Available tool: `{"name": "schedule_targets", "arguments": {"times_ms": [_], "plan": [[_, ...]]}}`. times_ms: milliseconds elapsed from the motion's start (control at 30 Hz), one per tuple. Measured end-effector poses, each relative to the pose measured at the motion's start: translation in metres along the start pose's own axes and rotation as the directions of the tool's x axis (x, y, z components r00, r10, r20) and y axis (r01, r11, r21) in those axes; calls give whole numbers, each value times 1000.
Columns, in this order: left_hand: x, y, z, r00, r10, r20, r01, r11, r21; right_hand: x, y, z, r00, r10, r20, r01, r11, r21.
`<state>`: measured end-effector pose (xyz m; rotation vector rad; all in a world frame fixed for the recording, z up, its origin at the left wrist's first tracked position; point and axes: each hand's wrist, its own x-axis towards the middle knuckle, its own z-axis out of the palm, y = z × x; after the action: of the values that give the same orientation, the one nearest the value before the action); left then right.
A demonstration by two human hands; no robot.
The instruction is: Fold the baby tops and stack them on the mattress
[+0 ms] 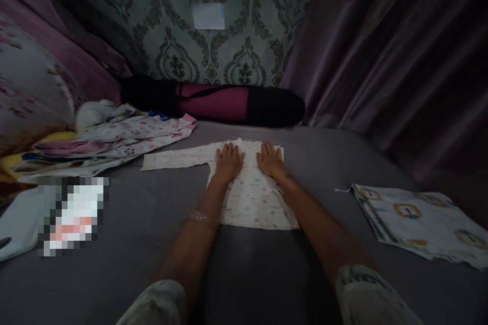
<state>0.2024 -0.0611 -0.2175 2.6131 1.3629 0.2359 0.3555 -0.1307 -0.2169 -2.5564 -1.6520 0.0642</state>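
A small white garment with a faint coloured print [253,200] lies flat on the grey sheet in the middle. One of its sleeves stretches out to the left; on the right no outstretched sleeve shows. My left hand [229,161] rests palm down on the upper left part of the garment, fingers spread. On the upper right part lies my right hand [270,160], also flat with its fingers apart. Neither hand grips anything. Bare garment shows between the two hands.
Piled clothes [129,137] lie at the left, near a pale object [21,223] and a pixelated patch. A folded printed cloth [419,218] is at the right. Against the patterned wall lies a long black and dark pink bag [217,104]. Curtains hang on both sides.
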Motion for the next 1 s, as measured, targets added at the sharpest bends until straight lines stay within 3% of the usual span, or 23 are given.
{"name": "schedule_targets", "arguments": {"times_ms": [133, 467, 667, 833, 1000], "plan": [[1, -4, 5, 997, 0, 77, -1, 1000, 13, 0, 1, 6, 1000, 11, 13, -11, 1000, 28], [0, -2, -1, 996, 4, 87, -2, 1000, -25, 4, 4, 2, 997, 19, 81, -26, 996, 87], [1, -7, -10, 993, 9, 115, -4, 999, -46, 7, 22, -4, 996, 73, -45, -70, 995, 67], [2, -23, -24, 996, -27, 90, 39, 990, -135, 4, 31, 0, 995, 102, 8, -103, 993, 55], [7, -58, -38, 993, -118, -14, 110, 956, -271, 3, 32, 4, 995, 100, 17, -100, 994, 33]]}}
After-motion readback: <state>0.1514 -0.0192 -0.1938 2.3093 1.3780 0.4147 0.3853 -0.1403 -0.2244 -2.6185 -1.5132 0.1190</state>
